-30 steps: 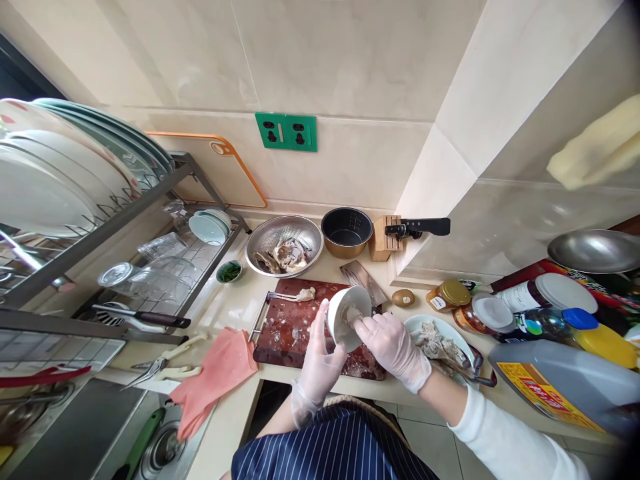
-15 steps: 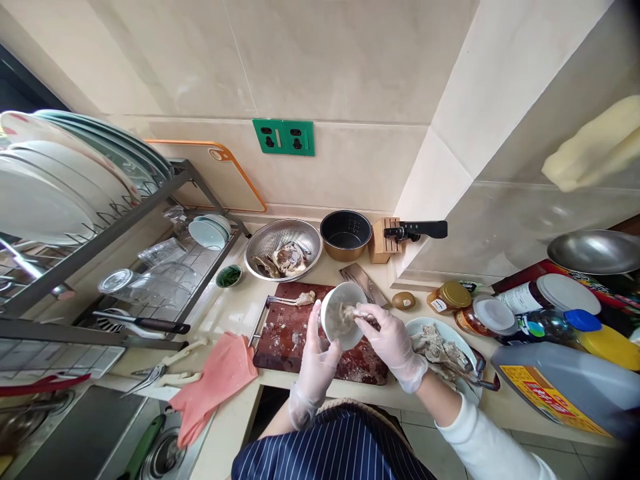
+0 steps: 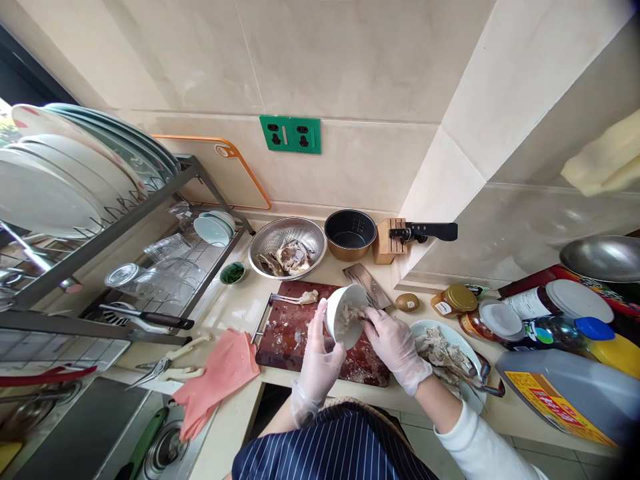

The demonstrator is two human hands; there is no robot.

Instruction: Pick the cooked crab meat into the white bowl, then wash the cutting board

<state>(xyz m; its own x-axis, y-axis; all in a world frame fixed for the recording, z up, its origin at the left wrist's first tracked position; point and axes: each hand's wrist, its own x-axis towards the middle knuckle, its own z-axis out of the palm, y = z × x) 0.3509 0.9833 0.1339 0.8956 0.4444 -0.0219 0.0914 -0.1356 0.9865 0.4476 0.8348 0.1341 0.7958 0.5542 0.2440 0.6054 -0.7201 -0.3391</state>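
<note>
My left hand, in a clear glove, grips a white bowl by its near left side and tilts it toward me. Inside the bowl lies a pale, wet minced mixture. The gloved fingers of my right hand are closed at the bowl's right rim, on something brownish reaching into the mixture that I cannot make out. Below the bowl is a dark red cutting board with scraps on it. Tongs with a pale morsel at their tips lie along its far edge.
Behind the board stand a metal colander with meat pieces, a black-lined pot and a knife block. A plate of greyish shreds, jars and a large jug are right. Left are pink gloves and a dish rack.
The camera view has shifted slightly, so the surroundings sit a little further right. The bowl is tipped more to the right, and my right hand has moved slightly at its rim.
</note>
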